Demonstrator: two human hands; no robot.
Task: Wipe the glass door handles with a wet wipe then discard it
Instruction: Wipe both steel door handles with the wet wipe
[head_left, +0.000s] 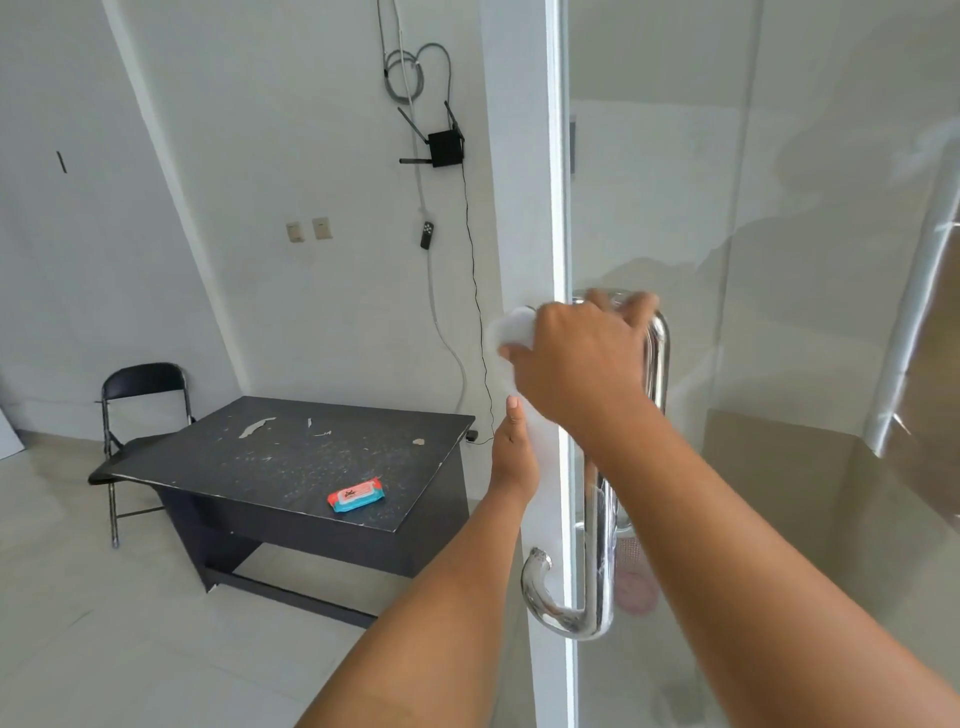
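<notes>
A glass door (779, 312) stands edge-on in front of me, with chrome tube handles (597, 571) on both sides. My right hand (576, 358) is at the top of the handles, blurred, and grips a white wet wipe (511, 327) against the metal. The wipe trails down along the near-side handle to my left hand (514, 452), which closes around its lower end there, thumb pointing up. Only the near handle's bottom curve (540, 587) shows; my hands and the wipe hide its upper part.
A dark desk (291, 447) stands to the left with a red and blue wipes pack (357, 494) on its near corner. Behind it is a black folding chair (140, 395). A pink object (636, 587) shows low through the glass. A router and cables hang on the wall.
</notes>
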